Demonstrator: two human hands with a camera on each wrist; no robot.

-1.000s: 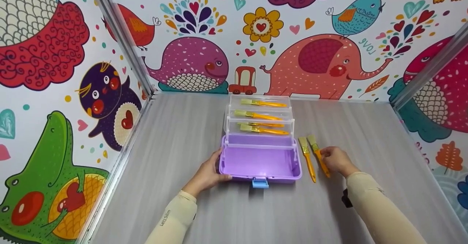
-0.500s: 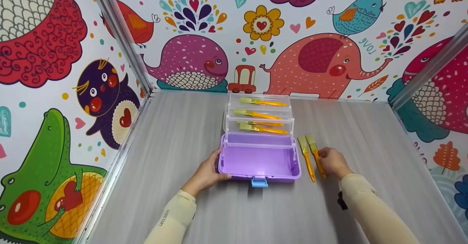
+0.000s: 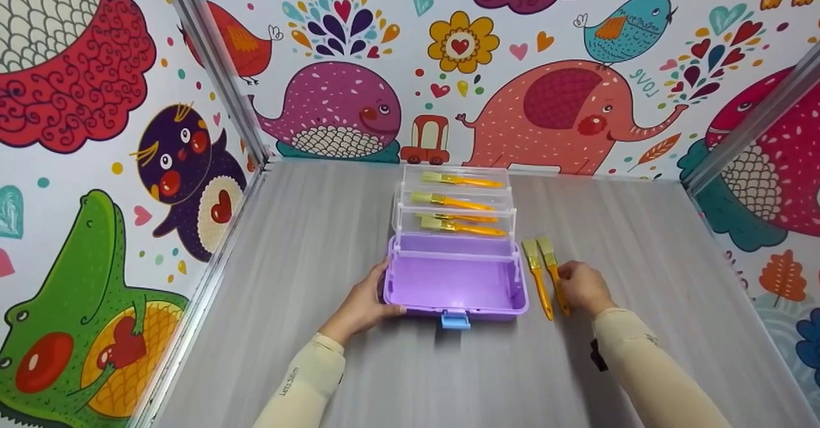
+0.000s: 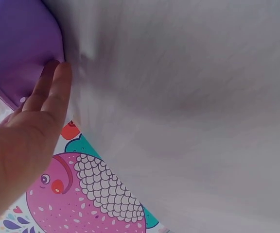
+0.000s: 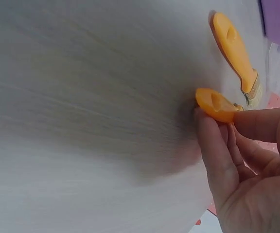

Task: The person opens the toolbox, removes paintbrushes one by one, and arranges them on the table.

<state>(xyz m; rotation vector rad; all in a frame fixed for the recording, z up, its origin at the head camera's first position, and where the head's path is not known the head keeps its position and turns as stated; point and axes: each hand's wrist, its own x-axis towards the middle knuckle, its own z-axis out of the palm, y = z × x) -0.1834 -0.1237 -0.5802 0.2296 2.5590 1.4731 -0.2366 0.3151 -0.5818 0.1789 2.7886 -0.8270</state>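
A purple toolbox [image 3: 458, 280] with a blue latch stands unfolded, its lower bin in front of stepped clear trays [image 3: 455, 210]. Orange-handled paintbrushes [image 3: 471, 228] lie in those trays. My left hand [image 3: 362, 303] rests at the box's front left corner, thumb near the front edge; the left wrist view shows its fingers [image 4: 57, 87] straight against the purple side. Right of the box, my right hand [image 3: 584, 287] pinches a paintbrush [image 3: 549, 258] by its handle between thumb and fingers [image 5: 215, 160]. Just left of it, a second paintbrush [image 3: 537, 280] lies on the table, roughly parallel.
The grey wood-grain table [image 3: 307, 223] is enclosed by walls with cartoon animals [image 3: 544, 120]. Metal strips [image 3: 218, 63] run along the corners. The trays stand close to the back wall.
The right hand, pinching the paintbrush, has shifted slightly toward the box and the brush now lies a little nearer the other one. The left hand and the box stay put.
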